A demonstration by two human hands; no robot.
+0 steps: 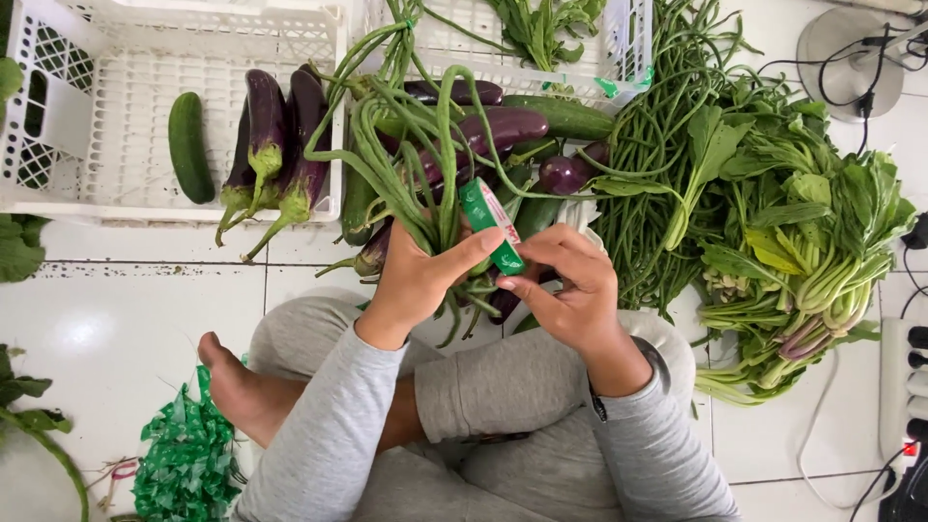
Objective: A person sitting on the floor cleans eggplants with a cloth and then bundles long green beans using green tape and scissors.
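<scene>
Seated on a tiled floor, a person grips a bunch of long beans point(425, 164) in the left hand point(416, 280) while the right hand point(570, 290) pinches a green tape roll point(491, 224) against it, the binding apparently unfinished, with loose greens point(802, 242) waiting alongside and eggplants point(275, 145) already crated.

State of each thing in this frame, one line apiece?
Left hand: gripping bundle of long green beans.
Right hand: pinching green tape roll.
White plastic crate: holds dark green cucumber and purple eggplants.
Leafy greens: loose on the floor.
</scene>
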